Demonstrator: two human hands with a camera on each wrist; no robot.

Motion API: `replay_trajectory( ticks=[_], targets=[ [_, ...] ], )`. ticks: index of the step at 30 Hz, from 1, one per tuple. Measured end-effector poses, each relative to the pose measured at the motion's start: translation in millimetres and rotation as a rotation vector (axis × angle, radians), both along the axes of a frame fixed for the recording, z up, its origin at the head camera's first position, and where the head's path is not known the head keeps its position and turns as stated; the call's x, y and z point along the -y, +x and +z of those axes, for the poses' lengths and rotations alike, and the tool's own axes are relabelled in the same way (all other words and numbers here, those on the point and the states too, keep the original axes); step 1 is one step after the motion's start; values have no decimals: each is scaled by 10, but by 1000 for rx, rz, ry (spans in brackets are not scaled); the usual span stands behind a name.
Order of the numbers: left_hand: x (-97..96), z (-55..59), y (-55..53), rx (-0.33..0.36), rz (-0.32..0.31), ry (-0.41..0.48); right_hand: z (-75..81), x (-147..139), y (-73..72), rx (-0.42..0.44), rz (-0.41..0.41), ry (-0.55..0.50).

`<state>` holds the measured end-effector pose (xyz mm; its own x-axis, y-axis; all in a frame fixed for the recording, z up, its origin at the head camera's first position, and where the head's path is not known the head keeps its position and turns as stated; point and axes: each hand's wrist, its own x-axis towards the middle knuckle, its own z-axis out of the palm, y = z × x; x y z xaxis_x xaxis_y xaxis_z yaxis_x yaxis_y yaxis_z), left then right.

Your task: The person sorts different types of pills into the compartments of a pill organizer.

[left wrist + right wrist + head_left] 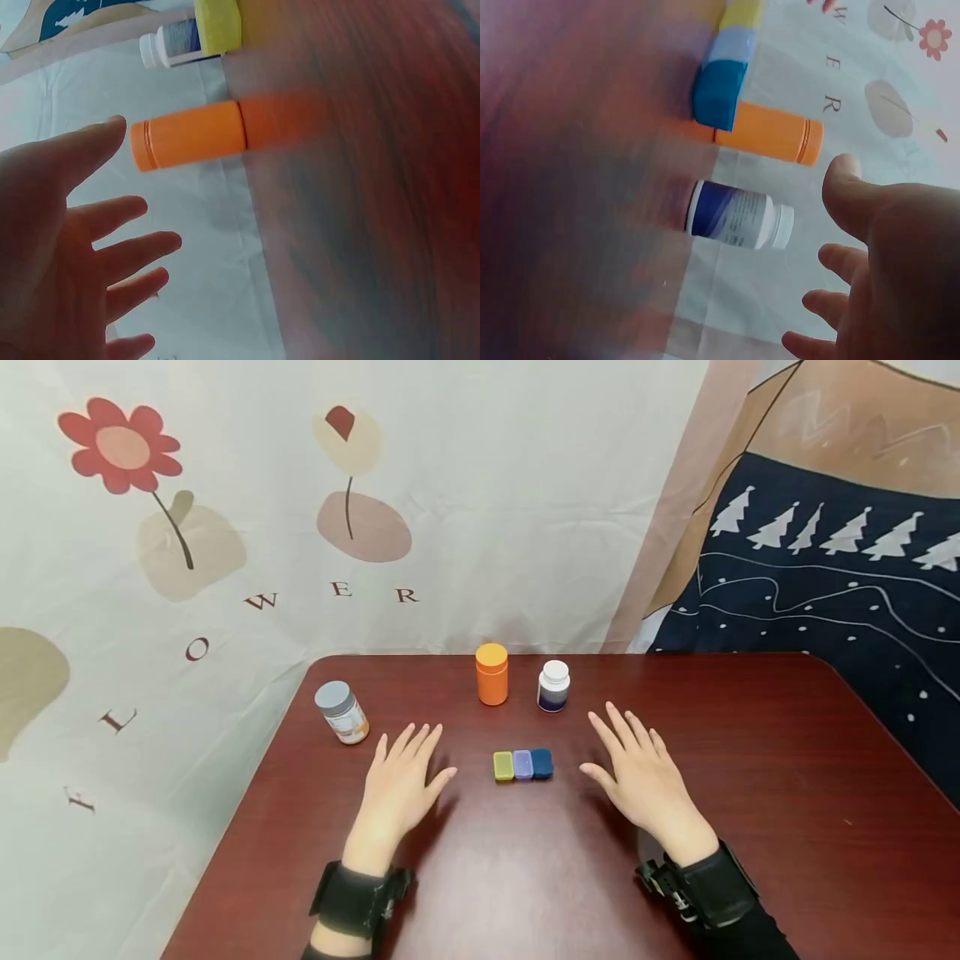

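Between the two hands lies a small pill box [522,765] with yellow-green, lilac and dark blue compartments, all lids down. My left hand [405,781] is left of it, fingers spread and holding nothing. To the right, my right hand [641,768] is likewise spread and touches no object. Behind the pill box stand an orange bottle [492,675] with a yellow-orange cap and a white-capped bottle [553,687] with a dark blue lower label. A grey-lidded jar [342,712] is just beyond my left fingertips. In the right wrist view, the pill box [721,94] partly covers the orange bottle [769,133].
Everything stands on a dark red-brown wooden table [787,777] with rounded far corners. A pale cloth [510,510] printed with flowers and letters hangs behind it. A navy cloth [810,577] with white trees hangs at the right. Each wrist wears a black strap [352,897].
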<state>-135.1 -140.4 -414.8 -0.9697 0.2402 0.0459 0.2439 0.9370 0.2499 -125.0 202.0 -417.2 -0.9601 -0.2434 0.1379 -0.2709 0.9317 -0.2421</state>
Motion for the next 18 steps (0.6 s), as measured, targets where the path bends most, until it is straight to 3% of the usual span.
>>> replay_trajectory(
  ticks=[11, 18],
  targets=[
    [-284, 5, -194, 23, -49, 17, 41, 198, -132, 82, -20, -18],
    [-598, -82, -233, 64, -179, 51, -41, 434, -256, 125, 48, -53]
  ],
)
